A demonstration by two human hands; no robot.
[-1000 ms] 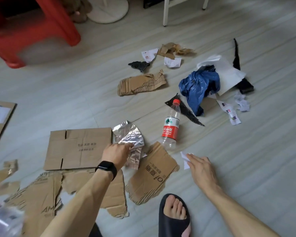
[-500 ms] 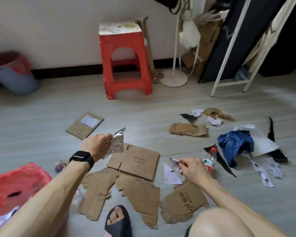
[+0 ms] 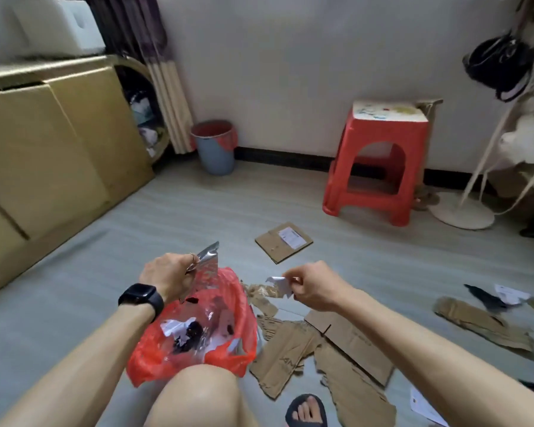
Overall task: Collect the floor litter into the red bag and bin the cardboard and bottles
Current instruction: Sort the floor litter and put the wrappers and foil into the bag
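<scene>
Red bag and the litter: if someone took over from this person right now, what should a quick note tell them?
Left hand grips a silver foil wrapper at the far rim of the red bag.
Right hand pinches a white paper scrap just right of the bag.
Done: the bag already holds paper and dark scraps.
Left: drop both pieces in; gather the paper bits on the floor at right; take the torn cardboard and labelled cardboard to the blue bin by the wall. No bottle is in view.

Left hand (image 3: 167, 277) with foil scrap (image 3: 208, 266) over red bag (image 3: 244, 328), right hand (image 3: 316, 286) with paper scrap (image 3: 279, 285)
</scene>
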